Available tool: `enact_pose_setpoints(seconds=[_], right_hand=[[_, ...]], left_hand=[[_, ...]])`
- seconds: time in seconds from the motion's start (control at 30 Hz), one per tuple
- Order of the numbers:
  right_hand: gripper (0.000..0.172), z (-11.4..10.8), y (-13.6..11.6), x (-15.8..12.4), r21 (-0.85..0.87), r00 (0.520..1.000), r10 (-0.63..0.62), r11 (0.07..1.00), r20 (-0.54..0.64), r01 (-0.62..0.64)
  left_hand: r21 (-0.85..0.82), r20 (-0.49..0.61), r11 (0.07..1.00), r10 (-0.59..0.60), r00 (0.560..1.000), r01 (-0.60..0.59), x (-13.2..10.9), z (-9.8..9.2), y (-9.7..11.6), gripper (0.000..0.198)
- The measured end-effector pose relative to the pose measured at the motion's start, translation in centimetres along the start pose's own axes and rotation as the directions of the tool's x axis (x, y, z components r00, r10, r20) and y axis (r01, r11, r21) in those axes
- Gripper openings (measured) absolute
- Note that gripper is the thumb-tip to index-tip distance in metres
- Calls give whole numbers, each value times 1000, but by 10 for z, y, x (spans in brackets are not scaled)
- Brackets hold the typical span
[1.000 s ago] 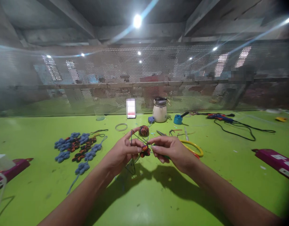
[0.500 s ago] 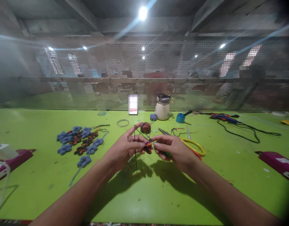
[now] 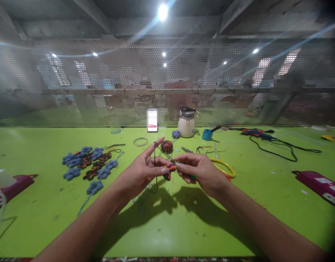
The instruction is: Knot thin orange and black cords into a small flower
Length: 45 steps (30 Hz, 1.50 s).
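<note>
Item one, multicoloured yarn piece (image 3: 172, 167): centre of my view, raised above the green table (image 3: 156, 233), between both hands. By my judgement very light, soft and squashable, with little slip and nothing brittle; loops may pull loose or snag, so I'd pinch its thick body near the working edge and leave the strand free to run. Left hand (image 3: 144, 171): thumb pinching the piece against fingers behind it, index finger lifted, dark yarn strand (image 3: 156, 143) wound about it. Right hand (image 3: 201, 169): thumb and fingers closed on a green-handled tool (image 3: 193, 177), mostly hidden from me, its end at the piece's right edge. Yarn ball (image 3: 167, 147): on the table, just beyond the fingertips. Scissors (image 3: 229, 168): lying partly behind the right hand. Blue yarn flowers (image 3: 94, 187): with dark-orange ones, left, well apart. Changes against the earliest frame: left index tip now higher, above the ball's top; piece turned, its lower petals leaning left; right fingertips closer to the left thumb; grips otherwise alike.
</note>
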State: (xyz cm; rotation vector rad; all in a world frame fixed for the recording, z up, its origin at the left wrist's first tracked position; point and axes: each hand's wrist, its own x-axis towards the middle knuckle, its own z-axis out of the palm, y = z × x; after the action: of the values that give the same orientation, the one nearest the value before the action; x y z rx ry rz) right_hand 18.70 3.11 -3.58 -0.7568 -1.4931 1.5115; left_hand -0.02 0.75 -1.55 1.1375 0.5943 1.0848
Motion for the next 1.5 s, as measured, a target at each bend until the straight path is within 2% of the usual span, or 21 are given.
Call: enact_pose_setpoints(seconds=[0.1,0.2,0.4,0.6,0.77,1.03,1.2,1.37,1.5], right_hand=[[22,1,-3,0,12,1000,-4,1000,1,4],[24,0,-6,-1,16,1000,-9,1000,4,9],[21,-3,-8,-3,-47,998,-41,998,43,44],[21,0,-9,-4,-120,993,-70,989,93,81],[20,4,-10,-7,-155,990,-91,982,111,108],[21,5,-9,-8,-247,990,-109,961,87,127],[22,6,-6,-6,-183,995,-87,978,57,96],[21,5,-4,-4,-184,997,-53,981,51,62],[24,8,-3,-4,-256,999,-42,965,33,49]], left_hand=[[-6,17,1000,-1,1000,1,-1,1,1,91],[-26,-13,1000,0,1000,-1,-1,0,1,90],[-93,-29,996,9,1000,-12,1,-4,1,84],[-134,-108,991,-31,994,16,-1,-1,3,63],[1,-85,1000,-12,996,12,-1,2,1,63],[136,-155,989,75,985,-54,1,6,-1,71],[177,-161,980,116,980,-87,1,8,0,89],[291,-172,946,197,965,-142,0,7,-2,107],[465,-153,871,260,953,-162,-1,7,-4,102]])
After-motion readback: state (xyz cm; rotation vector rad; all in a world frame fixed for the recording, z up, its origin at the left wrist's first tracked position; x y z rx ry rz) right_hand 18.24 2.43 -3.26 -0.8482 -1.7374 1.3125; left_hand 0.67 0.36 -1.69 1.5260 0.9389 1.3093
